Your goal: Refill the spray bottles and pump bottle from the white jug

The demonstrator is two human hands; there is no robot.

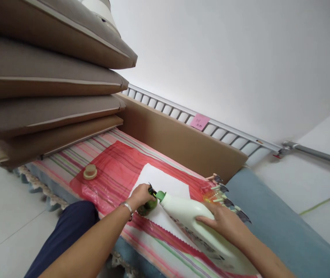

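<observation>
Fingers of the left hand are closed around the top of a small green container, and over on the right hand they're wrapped round a big pale-green bottle, tipped over so its green spout points at the container's top; whether the two touch, I can't tell. All this is happening at the near edge of the striped cover, above a white zigzag-edged sheet, which lies on a red see-through sheet. Round beige cap sits on that red layer, towards the cover's left end, where the thick cushions are stacked. Along the far edge stands a tan board, a pink note just above it. And at the right end, small dark-tipped things lie close beside the right hand, partly hidden by it.
</observation>
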